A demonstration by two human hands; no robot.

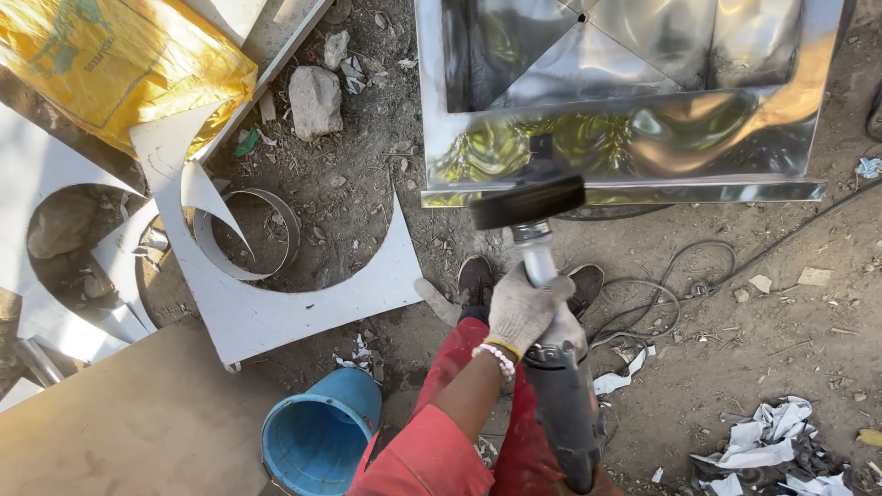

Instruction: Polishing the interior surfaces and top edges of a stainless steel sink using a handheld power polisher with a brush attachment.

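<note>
One gloved left hand (525, 308) is clenched around the front neck of a power polisher (551, 367), just behind its black disc (528, 200). The right hand is mostly hidden at the bottom edge, at about six o'clock, beneath the tool's dark body; I cannot tell whether it is gripping or loose. The disc sits at the centre of the view, touching or just above the lower rim of a shiny steel sink (625, 138), which fills the frame from twelve to two o'clock.

The polisher looks heavy and stiff, likely to tug sideways when spinning, so a hold at both neck and rear body suits it. The sink looks rigid, slippery and sharp along its folded edges.

A blue bucket (317, 441) stands at seven o'clock, cut white panels (276, 312) at nine, a yellow sack (119, 64) at ten, and a cable (661, 294) trails at four.
</note>
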